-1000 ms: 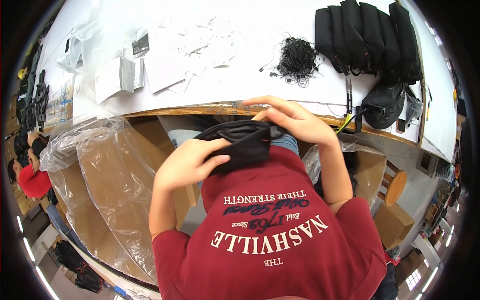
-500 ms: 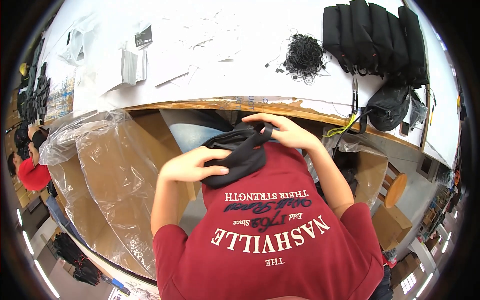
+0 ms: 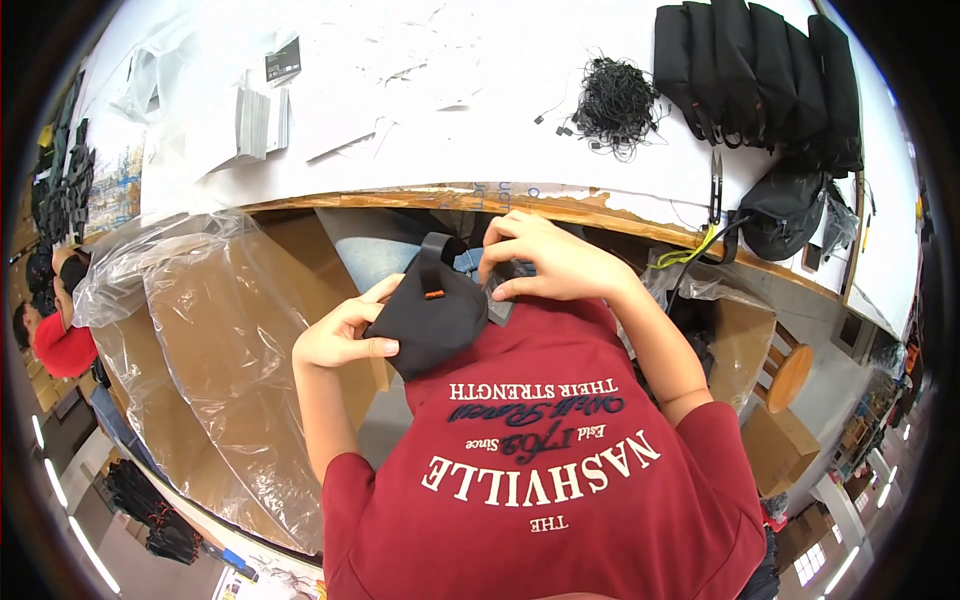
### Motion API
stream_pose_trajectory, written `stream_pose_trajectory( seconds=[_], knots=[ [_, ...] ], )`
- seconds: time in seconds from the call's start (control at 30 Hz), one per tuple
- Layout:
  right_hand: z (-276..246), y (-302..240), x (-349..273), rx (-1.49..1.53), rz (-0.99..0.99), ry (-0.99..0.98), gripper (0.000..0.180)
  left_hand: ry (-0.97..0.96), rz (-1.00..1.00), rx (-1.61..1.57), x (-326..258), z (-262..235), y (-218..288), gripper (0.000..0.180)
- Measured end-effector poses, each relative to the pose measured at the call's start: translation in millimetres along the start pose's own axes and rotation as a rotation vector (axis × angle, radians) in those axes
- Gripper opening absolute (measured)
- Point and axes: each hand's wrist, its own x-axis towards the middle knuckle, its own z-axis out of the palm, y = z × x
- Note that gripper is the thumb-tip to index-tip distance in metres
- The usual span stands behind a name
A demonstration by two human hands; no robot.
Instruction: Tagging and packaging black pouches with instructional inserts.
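Note:
In front of my red shirt, a black fabric pouch (image 3: 440, 318) with a webbing loop and a small orange stitched mark is held up at a tilt. My left hand (image 3: 345, 328) grips its left side, with the thumb lying on the front face. At the pouch's right edge, my right hand (image 3: 540, 262) has its fingers curled and pinches a small dark grey piece (image 3: 499, 311). Whether that piece belongs to the pouch I cannot tell, as the fingers partly cover it.
On the white table (image 3: 400, 150) lie a tangled heap of black cords (image 3: 612, 105), a row of black pouches (image 3: 745, 75), snips (image 3: 716, 190), a black bag (image 3: 782, 212) and a stack of cards (image 3: 258, 122). A plastic-lined carton (image 3: 215, 320) stands at left. A co-worker's red sleeve (image 3: 62, 342) shows beyond.
The pouch has turned so its flat face and loop face up. My right hand has let go of the loop and moved to the pouch's right edge; my left hand has shifted slightly left.

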Motion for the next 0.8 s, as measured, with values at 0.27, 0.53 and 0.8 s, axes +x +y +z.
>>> stream_pose_trajectory(
  seconds=[0.27,0.53,0.8],
  knots=[
    [-48.2,-14.0,-43.8,0.866,0.271,0.464,0.023,0.152,-0.061,-0.062,-8.8,8.9,-15.3,0.029],
    [-33.9,1.8,-10.7,1.463,-0.127,0.749,0.028,-0.025,0.025,0.057,17.3,23.7,2.1,0.020],
    [-9.6,-34.5,61.3,1.462,0.317,0.934,0.024,-0.008,0.003,0.162,14.9,38.5,12.0,0.021]
  ],
)
